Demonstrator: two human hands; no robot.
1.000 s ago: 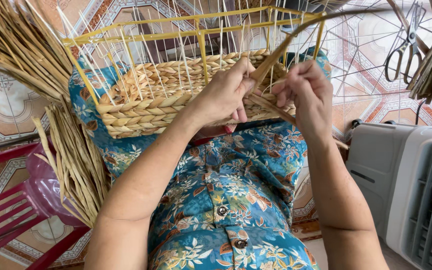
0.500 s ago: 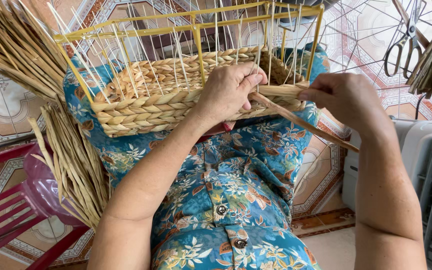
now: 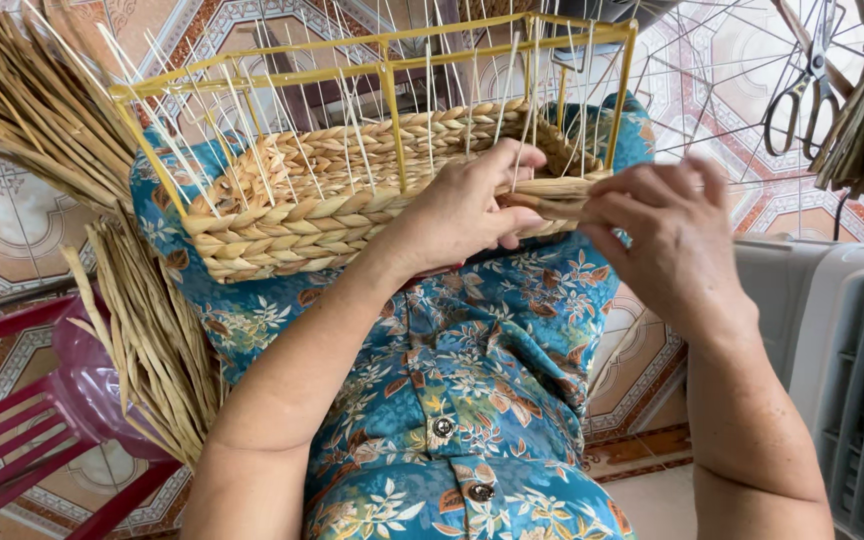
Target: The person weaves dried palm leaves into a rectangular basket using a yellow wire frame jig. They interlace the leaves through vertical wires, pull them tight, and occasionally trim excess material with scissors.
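Presently, head view: left hand (image 3: 467, 215) presses closed on the woven basket (image 3: 352, 195) rim in the lap; right hand (image 3: 667, 235), at 3 o'clock, pinches the straw strand (image 3: 552, 187). Judgement: keep tension even, seat strand snugly between uprights.

Basket (image 3: 292, 225) on lap; scissors (image 3: 802, 85) right.
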